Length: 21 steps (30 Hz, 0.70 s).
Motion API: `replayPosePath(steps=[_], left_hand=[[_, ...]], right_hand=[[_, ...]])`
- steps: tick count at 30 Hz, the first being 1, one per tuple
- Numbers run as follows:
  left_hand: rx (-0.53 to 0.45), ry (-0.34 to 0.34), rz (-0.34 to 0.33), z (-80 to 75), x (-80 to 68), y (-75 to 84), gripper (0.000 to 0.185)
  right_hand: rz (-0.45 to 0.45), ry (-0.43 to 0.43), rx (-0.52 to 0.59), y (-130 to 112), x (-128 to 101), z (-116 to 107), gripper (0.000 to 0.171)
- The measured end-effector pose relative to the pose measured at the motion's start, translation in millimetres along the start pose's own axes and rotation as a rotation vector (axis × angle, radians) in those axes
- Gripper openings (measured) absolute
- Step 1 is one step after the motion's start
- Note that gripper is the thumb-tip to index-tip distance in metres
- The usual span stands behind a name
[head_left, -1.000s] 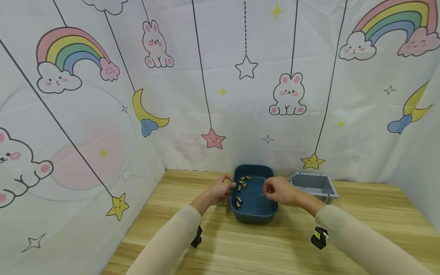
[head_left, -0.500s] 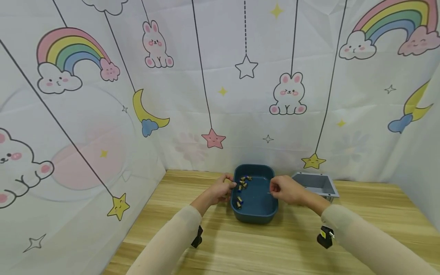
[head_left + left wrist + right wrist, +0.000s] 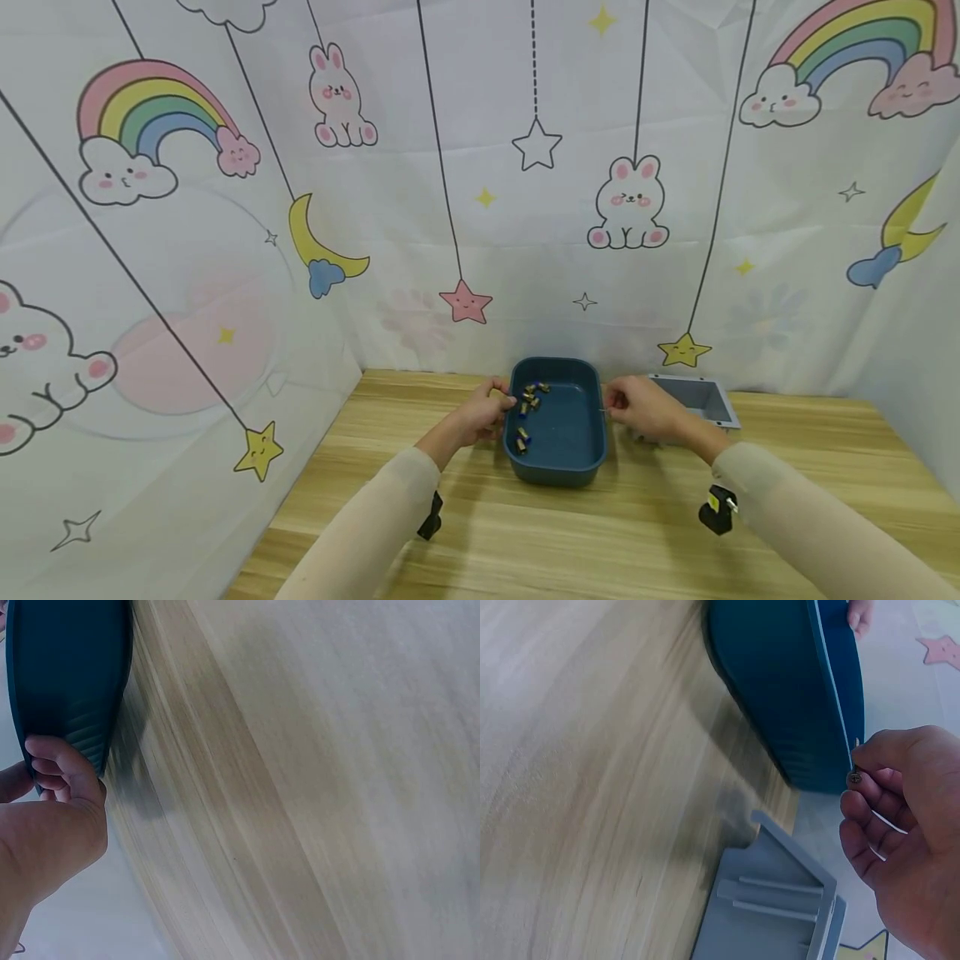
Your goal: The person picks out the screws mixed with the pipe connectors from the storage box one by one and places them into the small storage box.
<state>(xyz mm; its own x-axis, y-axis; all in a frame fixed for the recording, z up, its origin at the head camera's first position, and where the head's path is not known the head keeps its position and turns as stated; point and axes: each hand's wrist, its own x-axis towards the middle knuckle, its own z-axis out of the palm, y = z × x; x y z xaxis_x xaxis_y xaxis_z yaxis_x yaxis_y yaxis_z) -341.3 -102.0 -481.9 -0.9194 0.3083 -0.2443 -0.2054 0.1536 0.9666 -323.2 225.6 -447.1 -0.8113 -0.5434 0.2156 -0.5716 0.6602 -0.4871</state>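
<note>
Dark blue plastic makes the tub (image 3: 557, 433) that stands on the wooden table (image 3: 525, 533), close to the printed backdrop cloth (image 3: 480, 208). Inside the tub, along its left half, lie several small brass-coloured parts (image 3: 528, 408). The left hand (image 3: 480, 414) grips the left rim of the tub; in the left wrist view its fingers (image 3: 56, 769) curl round the tub's edge. The right hand (image 3: 637, 408) is at the right rim of the tub, between the tub and a grey tray (image 3: 701, 402) that stands just beside it on the right. Its fingers are closed in a pinch on a small screw (image 3: 853, 777), which the right wrist view shows at the fingertips, right against the blue rim. In the head view the screw is only a thin line at the fingertips. The grey tray has two thin ribs on its floor in the right wrist view. Both forearms wear light beige sleeves (image 3: 375, 517).
</note>
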Motion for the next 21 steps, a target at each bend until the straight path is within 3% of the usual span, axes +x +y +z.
replayPosePath(steps=[7,21], left_hand=[[-0.009,0.010,-0.006,0.5,-0.4,-0.4,0.022],[-0.002,-0.013,-0.015,-1.4,-0.4,1.0,0.033]], right_hand=[[0.040,0.004,0.010,6,-3,-12,0.006],[0.183,0.059,0.137,24,-14,-42,0.009]])
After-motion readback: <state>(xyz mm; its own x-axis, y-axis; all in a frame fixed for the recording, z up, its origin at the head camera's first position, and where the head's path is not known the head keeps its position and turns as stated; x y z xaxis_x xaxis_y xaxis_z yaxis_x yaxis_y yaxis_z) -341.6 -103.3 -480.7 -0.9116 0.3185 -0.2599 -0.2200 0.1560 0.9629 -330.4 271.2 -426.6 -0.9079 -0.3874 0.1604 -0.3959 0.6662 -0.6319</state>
